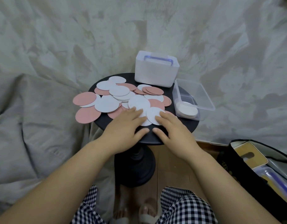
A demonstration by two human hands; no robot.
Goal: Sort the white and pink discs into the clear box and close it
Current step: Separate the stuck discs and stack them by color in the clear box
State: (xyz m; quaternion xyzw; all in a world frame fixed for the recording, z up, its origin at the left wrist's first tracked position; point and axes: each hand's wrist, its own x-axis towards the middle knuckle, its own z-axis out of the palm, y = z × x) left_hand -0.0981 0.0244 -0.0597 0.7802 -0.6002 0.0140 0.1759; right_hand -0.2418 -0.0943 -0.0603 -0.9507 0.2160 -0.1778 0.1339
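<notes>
Forearms [61, 180] extended; left hand [125, 125] and right hand [173, 128] lie flat, grip apart, on white discs [153, 115] at bench [149, 138] front. Sorting looks early; next: pinch a stack, carry to clear box [204, 97].

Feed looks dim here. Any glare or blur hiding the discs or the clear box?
Head view: dim, soft light, no glare on the white and pink round discs; clear plastic box legible; left hand and right hand sharp; edges bowed by wide-angle lens.
</notes>
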